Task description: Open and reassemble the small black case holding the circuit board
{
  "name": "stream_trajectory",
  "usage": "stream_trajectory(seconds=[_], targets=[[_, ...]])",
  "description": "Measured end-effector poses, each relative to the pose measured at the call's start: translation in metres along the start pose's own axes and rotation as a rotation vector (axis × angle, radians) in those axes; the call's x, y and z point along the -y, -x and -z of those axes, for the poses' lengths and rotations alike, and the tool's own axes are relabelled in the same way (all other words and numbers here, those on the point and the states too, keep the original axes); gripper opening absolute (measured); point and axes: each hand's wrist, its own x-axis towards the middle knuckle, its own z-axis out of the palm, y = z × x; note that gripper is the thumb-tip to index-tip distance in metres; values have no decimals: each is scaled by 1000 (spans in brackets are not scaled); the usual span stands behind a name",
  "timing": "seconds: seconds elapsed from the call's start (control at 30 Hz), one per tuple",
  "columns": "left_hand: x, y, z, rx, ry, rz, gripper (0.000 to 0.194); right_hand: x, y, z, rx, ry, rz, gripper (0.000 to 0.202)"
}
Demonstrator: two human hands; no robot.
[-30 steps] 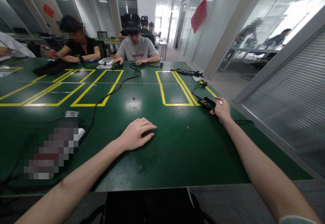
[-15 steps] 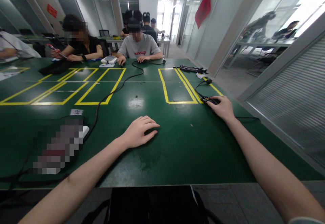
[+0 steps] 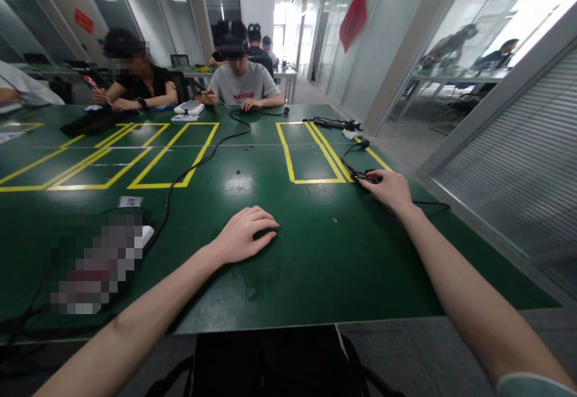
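Observation:
My left hand (image 3: 247, 235) rests palm down on the green table (image 3: 306, 277), fingers loosely stretched, holding nothing. Farther out on the right, my right hand (image 3: 391, 190) has its thumb and fingers on a small dark object (image 3: 364, 176) with a black cord; its exact kind is hard to make out, as the hand covers part of it. The cord loops up to a round black end (image 3: 363, 143) beside the yellow tape (image 3: 378, 158). Another thin cable (image 3: 430, 203) runs out from beyond my right wrist to the table's right side.
A blurred-out pinkish item (image 3: 101, 259) lies at the left, near a paper label (image 3: 130, 201). A long black cable (image 3: 180, 178) crosses the table. A black tripod-like item (image 3: 336, 123) lies at the far edge. Several people sit opposite, one person (image 3: 243, 84) holding a thin tool.
The view has shifted slightly. Across the table, the person in the grey shirt has raised one hand, now with a thin tool in it. My hands stay almost where they were.

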Motion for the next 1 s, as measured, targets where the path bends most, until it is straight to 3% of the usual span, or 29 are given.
stream_trajectory(seconds=[0.27, 0.73, 1.0], targets=[[3, 1, -1, -1, 12, -10, 19, 13, 4, 7, 62, 267, -216, 38], [3, 1, -2, 4, 18, -18, 18, 6, -1, 8, 119, 30, -274, 39], [3, 0, -3, -11, 29, -39, 19, 8, 1, 7, 28, -9, -265, 38]])
